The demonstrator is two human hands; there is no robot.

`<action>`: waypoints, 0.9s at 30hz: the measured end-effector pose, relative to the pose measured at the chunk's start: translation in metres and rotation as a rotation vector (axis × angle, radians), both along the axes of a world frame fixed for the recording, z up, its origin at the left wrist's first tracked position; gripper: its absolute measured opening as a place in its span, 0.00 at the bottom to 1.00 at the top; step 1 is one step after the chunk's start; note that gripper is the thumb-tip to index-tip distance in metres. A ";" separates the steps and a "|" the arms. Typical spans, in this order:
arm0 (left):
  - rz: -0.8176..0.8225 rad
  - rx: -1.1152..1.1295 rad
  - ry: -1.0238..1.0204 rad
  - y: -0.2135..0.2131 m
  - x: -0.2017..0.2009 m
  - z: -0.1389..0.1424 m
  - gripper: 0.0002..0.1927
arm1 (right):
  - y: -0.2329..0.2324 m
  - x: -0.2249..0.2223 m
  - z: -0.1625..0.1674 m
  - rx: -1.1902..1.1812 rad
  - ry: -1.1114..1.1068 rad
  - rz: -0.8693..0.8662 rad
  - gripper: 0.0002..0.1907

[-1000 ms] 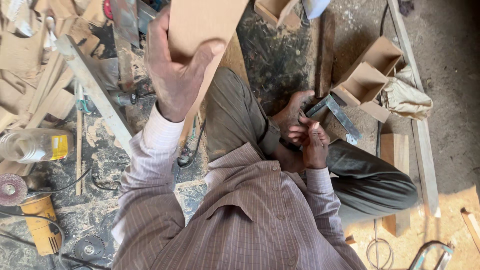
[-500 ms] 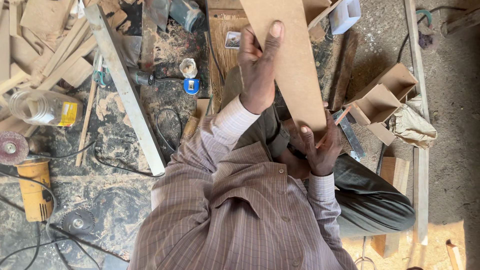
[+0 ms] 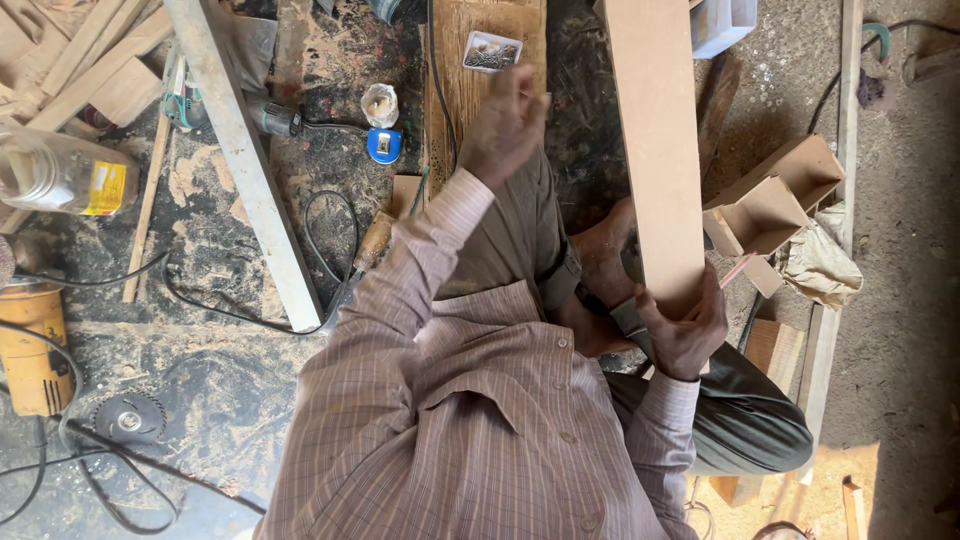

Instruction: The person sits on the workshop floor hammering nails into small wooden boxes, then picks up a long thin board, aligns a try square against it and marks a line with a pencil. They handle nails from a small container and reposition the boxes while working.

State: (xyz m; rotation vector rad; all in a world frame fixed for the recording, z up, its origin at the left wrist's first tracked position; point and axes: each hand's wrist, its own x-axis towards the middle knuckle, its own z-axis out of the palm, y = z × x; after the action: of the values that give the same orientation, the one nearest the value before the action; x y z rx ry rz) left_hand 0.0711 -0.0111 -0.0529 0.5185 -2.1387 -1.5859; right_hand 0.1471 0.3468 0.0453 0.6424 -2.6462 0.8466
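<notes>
Long flat board, pale tan, smooth face, straight edges. Runs from the far edge of the scene down to the near right, slightly tilted. Near end gripped in the right hand, above the person's lap; far end out of view.

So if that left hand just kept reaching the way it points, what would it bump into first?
Probably the small open box of screws lying on the wooden plank just beyond the left hand. The fingers point up-frame toward it, though depth is hard to judge from above.
</notes>
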 end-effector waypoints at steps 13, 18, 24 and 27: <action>-0.271 -0.697 -0.598 -0.126 -0.082 -0.071 0.45 | 0.002 0.041 0.017 -0.150 -0.430 -0.224 0.39; -0.421 -0.691 -0.359 -0.097 -0.106 -0.065 0.41 | 0.014 0.044 0.016 -0.385 -0.454 -0.259 0.44; -0.885 -0.479 -0.293 -0.013 -0.163 -0.079 0.37 | 0.033 0.042 0.015 -0.200 -0.348 -0.384 0.46; -0.979 -0.623 -0.060 0.012 -0.182 -0.089 0.44 | 0.038 0.047 0.013 -0.186 -0.332 -0.368 0.45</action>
State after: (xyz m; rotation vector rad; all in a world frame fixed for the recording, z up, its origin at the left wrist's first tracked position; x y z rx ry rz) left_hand -0.1109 0.0007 -0.1416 -0.8018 -2.9417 -1.1181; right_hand 0.1937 0.3850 0.0586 -0.0405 -2.7909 1.1425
